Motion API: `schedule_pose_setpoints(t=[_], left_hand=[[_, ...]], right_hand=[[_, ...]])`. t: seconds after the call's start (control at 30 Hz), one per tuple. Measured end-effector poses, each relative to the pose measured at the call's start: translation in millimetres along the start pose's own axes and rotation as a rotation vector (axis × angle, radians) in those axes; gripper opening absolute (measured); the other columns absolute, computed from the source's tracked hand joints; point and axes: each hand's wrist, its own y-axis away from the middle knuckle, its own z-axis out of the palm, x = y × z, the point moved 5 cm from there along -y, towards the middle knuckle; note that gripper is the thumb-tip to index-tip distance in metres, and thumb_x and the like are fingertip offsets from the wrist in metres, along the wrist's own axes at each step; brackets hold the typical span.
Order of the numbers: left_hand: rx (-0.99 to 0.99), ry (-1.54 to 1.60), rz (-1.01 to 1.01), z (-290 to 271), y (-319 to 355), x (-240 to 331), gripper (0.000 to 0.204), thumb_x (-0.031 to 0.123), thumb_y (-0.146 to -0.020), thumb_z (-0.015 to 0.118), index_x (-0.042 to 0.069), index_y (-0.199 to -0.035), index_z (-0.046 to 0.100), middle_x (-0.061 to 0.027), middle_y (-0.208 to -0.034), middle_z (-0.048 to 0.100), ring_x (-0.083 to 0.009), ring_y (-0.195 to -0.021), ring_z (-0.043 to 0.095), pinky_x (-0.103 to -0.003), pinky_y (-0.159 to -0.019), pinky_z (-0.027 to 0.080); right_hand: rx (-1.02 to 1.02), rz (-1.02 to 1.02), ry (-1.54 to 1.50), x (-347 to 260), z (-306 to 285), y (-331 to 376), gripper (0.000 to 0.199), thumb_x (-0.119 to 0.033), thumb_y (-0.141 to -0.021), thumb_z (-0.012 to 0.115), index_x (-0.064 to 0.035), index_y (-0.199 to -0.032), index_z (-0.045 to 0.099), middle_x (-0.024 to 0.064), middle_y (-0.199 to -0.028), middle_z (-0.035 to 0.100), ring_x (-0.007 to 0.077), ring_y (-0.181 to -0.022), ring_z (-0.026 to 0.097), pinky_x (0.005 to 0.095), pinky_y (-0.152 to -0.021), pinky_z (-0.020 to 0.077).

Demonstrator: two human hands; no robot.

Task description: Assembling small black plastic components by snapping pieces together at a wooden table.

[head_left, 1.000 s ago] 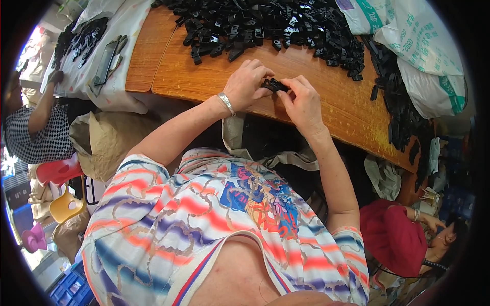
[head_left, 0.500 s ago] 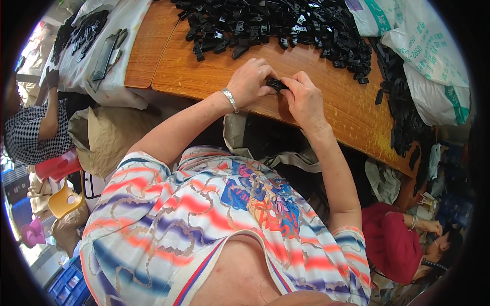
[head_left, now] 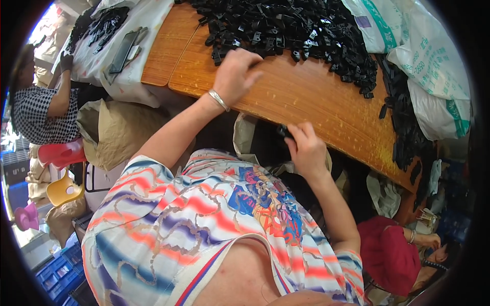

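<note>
My left hand [head_left: 235,77] is empty, its fingers and thumb spread apart over the table near the lower edge of a pile of small black plastic parts [head_left: 286,25]. A silver bracelet [head_left: 219,100] circles that wrist. Just off the near edge of the wooden table [head_left: 301,97], my right hand [head_left: 309,153] pinches a small black plastic part [head_left: 283,130] between thumb and fingers. It is above the dark mouth of a beige bag [head_left: 244,136] below the table edge. The exact shape of the part is too small to make out.
White sacks with green print [head_left: 431,76] lie at the table's right, beside more black parts [head_left: 403,122]. At the left, a person in a checked top [head_left: 46,115] sits by a plastic-covered table [head_left: 145,35]. Another person in red [head_left: 390,255] is at the lower right.
My hands have parted. The left let go of the black part and moved left and up toward the pile; the right carried the part down off the table edge, over the bag.
</note>
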Motion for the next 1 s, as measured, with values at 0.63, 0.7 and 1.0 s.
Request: schedule_pose_setpoints(t=[0.63, 0.7, 1.0], left_hand=[[-0.351, -0.018, -0.150, 53, -3, 25, 0.016, 0.018, -0.086, 0.065, 0.005, -0.094, 0.070, -0.0117, -0.088, 0.063, -0.0323, -0.086, 0.062, -0.040, -0.076, 0.051], [-0.338, 0.006, -0.122, 52, 1, 29, 0.018, 0.019, -0.086, 0.066, 0.005, -0.097, 0.069, -0.0120, -0.089, 0.064, -0.0325, -0.086, 0.062, -0.040, -0.076, 0.051], [-0.441, 0.297, -0.203, 58, 19, 56, 0.035, 0.009, -0.084, 0.063, 0.005, -0.118, 0.059, -0.0143, -0.090, 0.063, -0.0348, -0.087, 0.061, -0.042, -0.078, 0.050]], right_hand=[[0.184, 0.260, 0.199, 98, 30, -182, 0.021, -0.021, -0.084, 0.071, -0.0064, -0.100, 0.071, 0.0141, -0.099, 0.067, 0.0343, -0.088, 0.066, 0.0430, -0.077, 0.0528], [0.139, 0.316, 0.272, 97, 31, -184, 0.023, -0.021, -0.084, 0.072, -0.0060, -0.101, 0.071, 0.0146, -0.099, 0.067, 0.0340, -0.086, 0.066, 0.0434, -0.076, 0.0523], [-0.061, 0.344, 0.103, 97, -1, -119, 0.027, -0.017, -0.074, 0.081, -0.0056, -0.089, 0.062, 0.0145, -0.091, 0.066, 0.0346, -0.083, 0.066, 0.0421, -0.072, 0.0520]])
